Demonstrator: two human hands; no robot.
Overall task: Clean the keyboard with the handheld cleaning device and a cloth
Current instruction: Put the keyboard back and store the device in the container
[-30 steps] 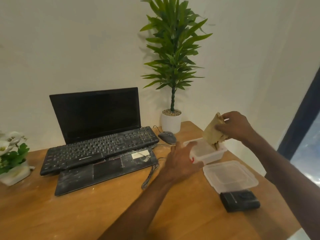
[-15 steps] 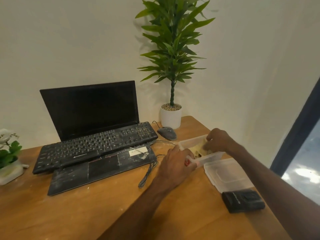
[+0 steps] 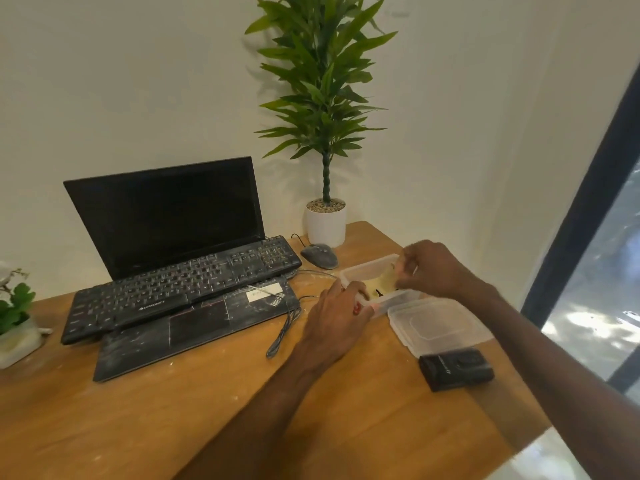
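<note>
Wooden worktop – left grip curls round the tub to steady it – right grip pinches the cloth inside, dusty keyboard waits

Dusty black keyboard atop laptop, beige cloth in tub, black device flat.

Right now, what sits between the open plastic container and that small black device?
A clear plastic lid lies flat on the desk between the plastic container and the black handheld device, as the head view shows.
</note>
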